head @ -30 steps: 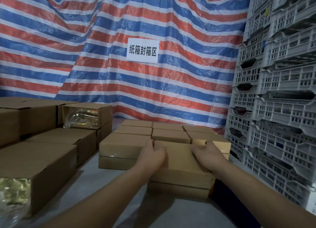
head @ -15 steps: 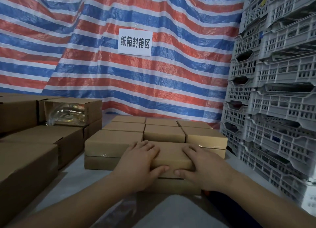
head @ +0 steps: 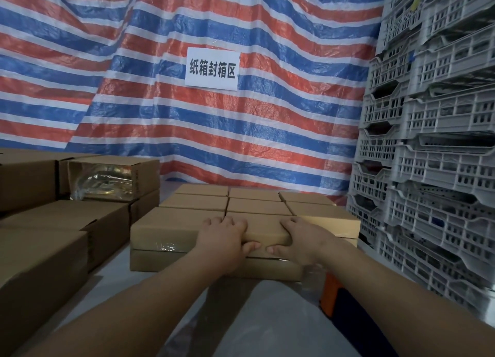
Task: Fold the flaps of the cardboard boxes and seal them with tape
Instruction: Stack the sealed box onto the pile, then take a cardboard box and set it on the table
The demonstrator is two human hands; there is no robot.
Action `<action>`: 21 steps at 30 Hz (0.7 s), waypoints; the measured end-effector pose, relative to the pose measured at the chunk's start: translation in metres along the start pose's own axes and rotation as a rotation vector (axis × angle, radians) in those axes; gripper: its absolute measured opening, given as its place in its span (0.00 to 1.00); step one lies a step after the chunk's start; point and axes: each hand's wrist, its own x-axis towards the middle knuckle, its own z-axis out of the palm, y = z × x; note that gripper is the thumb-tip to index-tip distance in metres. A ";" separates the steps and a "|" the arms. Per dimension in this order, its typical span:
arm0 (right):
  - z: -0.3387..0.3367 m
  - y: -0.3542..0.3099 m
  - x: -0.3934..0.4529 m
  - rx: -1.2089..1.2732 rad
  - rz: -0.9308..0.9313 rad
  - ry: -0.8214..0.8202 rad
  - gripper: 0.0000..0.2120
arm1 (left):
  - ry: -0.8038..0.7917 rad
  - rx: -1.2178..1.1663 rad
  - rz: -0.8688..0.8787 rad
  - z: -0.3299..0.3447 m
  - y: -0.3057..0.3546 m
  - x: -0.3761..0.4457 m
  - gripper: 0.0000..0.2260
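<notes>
A closed brown cardboard box sits in the front row of a two-layer block of sealed boxes, level with its neighbours. My left hand lies on the box's left part, fingers flat on top and thumb on the front face. My right hand mirrors it on the right part, its thumb tip almost meeting the left thumb. Clear tape glints on the front of the neighbouring box. An orange and dark object, possibly a tape dispenser, lies low at my right forearm, partly hidden.
Larger brown boxes crowd the left; one open box shows plastic-wrapped contents. Grey plastic crates tower at the right. A striped tarp with a white sign closes the back. A clear plastic sheet covers the near surface.
The box has slid away from me into line with the front row. My hands moved from its far corners to its top and front edge.
</notes>
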 end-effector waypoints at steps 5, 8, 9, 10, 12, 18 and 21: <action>0.004 0.001 -0.002 -0.008 0.013 -0.012 0.46 | 0.053 -0.031 0.015 0.001 -0.001 -0.009 0.29; 0.001 -0.003 -0.009 -0.089 0.030 0.086 0.43 | 0.108 -0.055 0.025 -0.008 -0.005 -0.022 0.28; -0.001 -0.007 -0.012 -0.105 0.030 0.155 0.41 | 0.135 -0.075 0.035 -0.011 -0.008 -0.028 0.27; -0.003 -0.012 -0.014 -0.105 0.027 0.221 0.39 | 0.162 -0.099 0.044 -0.016 -0.011 -0.034 0.26; -0.010 -0.027 -0.021 -0.062 0.009 0.316 0.35 | 0.206 -0.155 0.051 -0.026 -0.018 -0.048 0.24; -0.028 -0.090 -0.051 0.178 -0.097 0.413 0.19 | 0.279 -0.351 0.027 -0.060 -0.042 -0.103 0.12; -0.021 -0.124 -0.075 0.274 -0.170 0.453 0.18 | 0.329 -0.393 0.022 -0.067 -0.055 -0.138 0.15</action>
